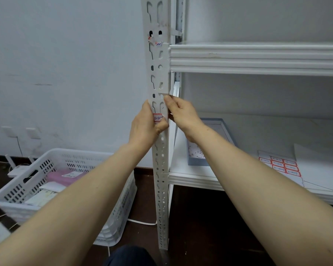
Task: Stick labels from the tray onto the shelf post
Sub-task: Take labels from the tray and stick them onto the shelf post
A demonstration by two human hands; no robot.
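Note:
A white perforated shelf post (pixel 160 77) stands upright in the middle of the view. A small red-bordered label (pixel 158 117) with handwriting lies against the post at mid height. My left hand (pixel 145 125) wraps the post from the left, thumb and fingers pressing the label's lower edge. My right hand (pixel 181 114) grips the post's right edge just above the label, thumb on the front face. A sheet of red-bordered labels (pixel 283 166) lies on the lower shelf (pixel 190 179) to the right. A grey-blue tray (pixel 198 160) sits on that shelf behind my right forearm.
A white slotted basket (pixel 46 169) with a pink box and papers stands on the dark floor at the left. Cables and wall sockets (pixel 21 132) are at the far left. An upper shelf beam (pixel 256 58) runs right from the post. White paper sheets (pixel 319 169) lie at the far right.

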